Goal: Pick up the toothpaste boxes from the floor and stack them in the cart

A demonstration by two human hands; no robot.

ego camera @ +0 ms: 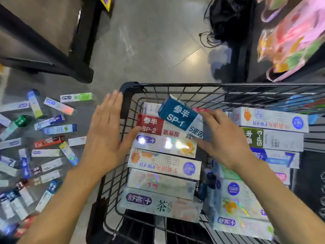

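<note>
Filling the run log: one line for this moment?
left hand open beside cart | right hand on blue SP-1 box | many boxes on floor

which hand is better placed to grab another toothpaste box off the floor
Left. The open left hand is outside the black wire cart, nearest the scattered floor boxes; the right hand is on the blue SP-1 box.

You stand in a shop aisle on a grey tiled floor (149, 50), glossy with overhead light glare. Black shelving base (52, 55) at your upper left. At your upper right, a dark shelf unit (249, 55), tangled black cords (221, 20), and pink packaged goods (292, 41).
</note>
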